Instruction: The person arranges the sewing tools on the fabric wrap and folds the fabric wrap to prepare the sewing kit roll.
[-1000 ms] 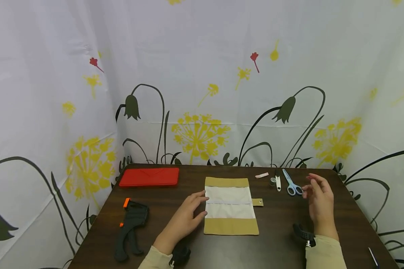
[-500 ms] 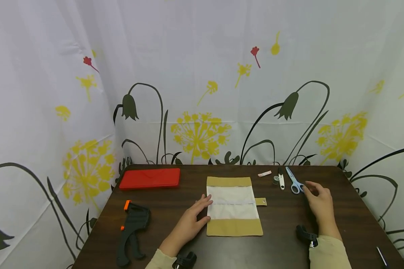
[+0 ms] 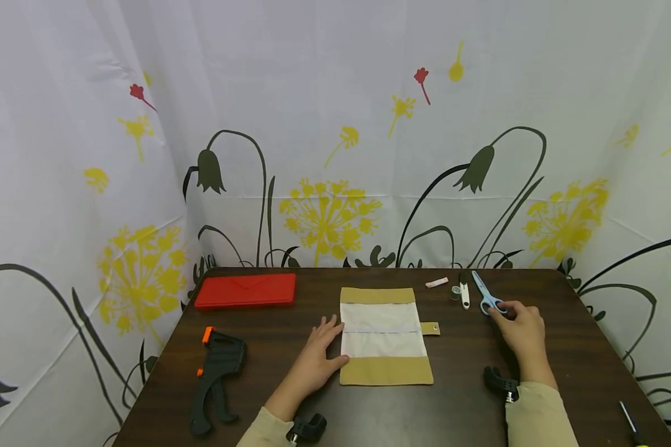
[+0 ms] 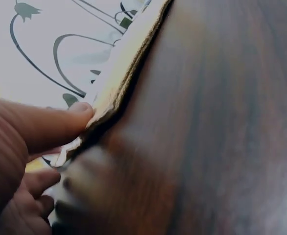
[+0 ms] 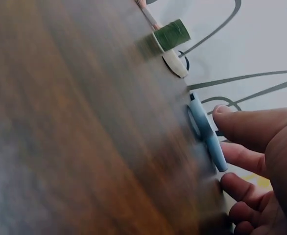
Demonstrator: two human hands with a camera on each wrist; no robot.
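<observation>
Light-blue scissors [image 3: 483, 292] lie at the back right of the table, blades pointing away. My right hand [image 3: 522, 332] is at their handles, thumb and forefinger pinching the nearer loop [image 5: 212, 142] in the right wrist view. An unfolded fabric case [image 3: 384, 371], tan at both ends and white inside, lies flat in the middle, its snap tab [image 3: 430, 328] sticking out to the right. My left hand [image 3: 315, 360] rests along its left edge with fingers spread. The left wrist view shows the thumb [image 4: 60, 125] on the case's edge.
Left of the scissors lie white thread snips [image 3: 465, 295], a green thread spool [image 5: 172, 35] and a small pink-and-white strip [image 3: 437, 282]. A red case [image 3: 246, 290] and a black-and-orange clamp [image 3: 219, 379] lie at left. A pen-like tool [image 3: 629, 419] lies front right.
My right hand has come down and left from beside the scissors onto their handles, its thumb and forefinger closing there. The left hand stays at the fabric case's edge. The head view shifts slightly.
</observation>
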